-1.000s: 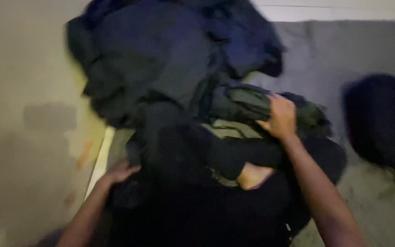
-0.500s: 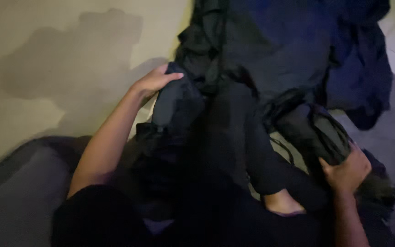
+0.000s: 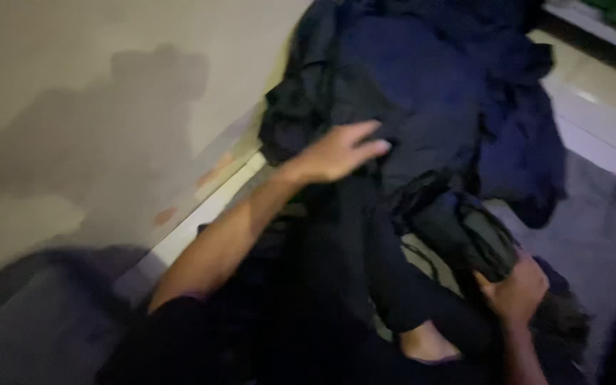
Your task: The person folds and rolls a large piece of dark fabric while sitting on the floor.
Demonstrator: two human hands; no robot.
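Both hands are engaged with a heap of dark clothing. Left hand (image 3: 338, 152) is open, fingers extended and slightly spread, at the black garment (image 3: 365, 107) on the near side of the pile; actual contact cannot be confirmed because of motion blur. Right hand (image 3: 515, 291) is closed around a rolled olive-green garment (image 3: 475, 239) low at the right, just beside the person's bare foot (image 3: 425, 344). Navy blue garment (image 3: 465, 85) lies draped across the top of the heap, soft, crumpled and heavily folded. Pile rests on the floor against a plain beige wall (image 3: 108, 85), with grey carpet (image 3: 600, 235) at the right. Judgement: sorting this heap well calls for a firm pinch on a single layer, lifted clear before pulling, since the limp fabrics overlap and tangle.
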